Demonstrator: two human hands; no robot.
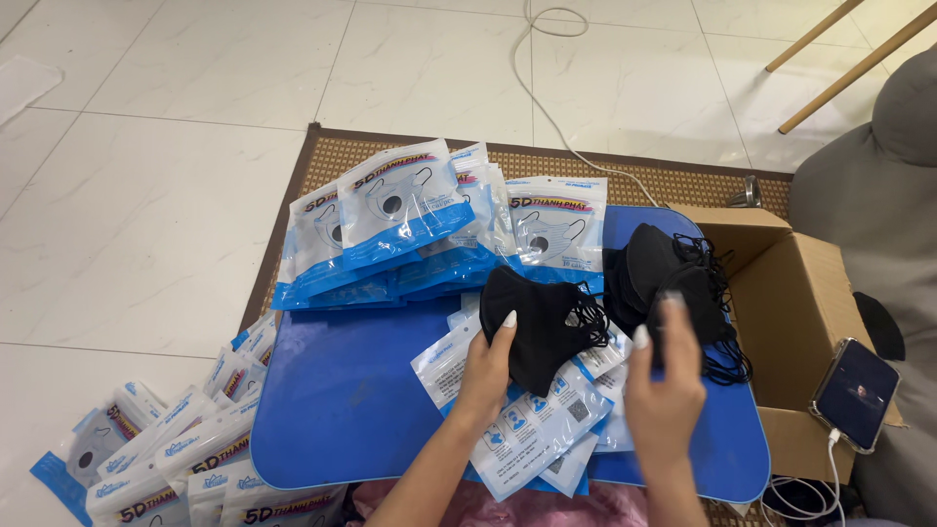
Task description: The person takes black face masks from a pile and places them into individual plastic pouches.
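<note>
Blue table [342,410] on woven mat [332,156], tiled floor [146,195]

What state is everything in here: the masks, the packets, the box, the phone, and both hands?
Left hand: holding a stack of black masks over an empty packet.
Right hand: raised, blurred, nothing clearly held.
Loose mask pile: unpacked, heaped on the blue tray.
Filled packets: stacked flat.
Cardboard box: open.
Phone: plugged in, screen lit.
</note>
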